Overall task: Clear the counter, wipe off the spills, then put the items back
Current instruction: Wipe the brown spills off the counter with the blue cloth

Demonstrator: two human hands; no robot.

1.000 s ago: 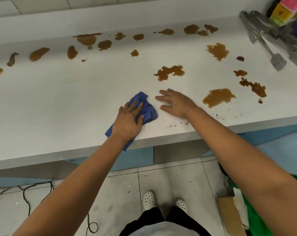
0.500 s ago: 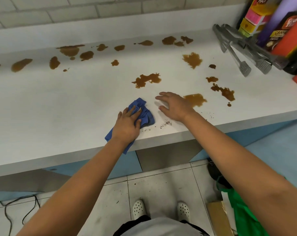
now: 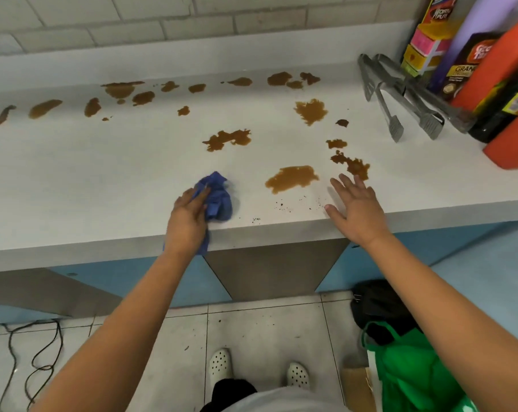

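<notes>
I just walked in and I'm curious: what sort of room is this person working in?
Probably a kitchen or pantry. A long white counter runs under a tiled wall, metal tongs lie beside food boxes, and brown spills dot the counter.

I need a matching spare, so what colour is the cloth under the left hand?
Blue, a crumpled cloth, clearest in the head view.

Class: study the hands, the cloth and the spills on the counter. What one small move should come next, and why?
Probably slide the blue cloth, held under the left hand, rightward onto the nearest brown puddle. That spill lies unwiped just beside the cloth, and the open right hand is clear of it.
</notes>
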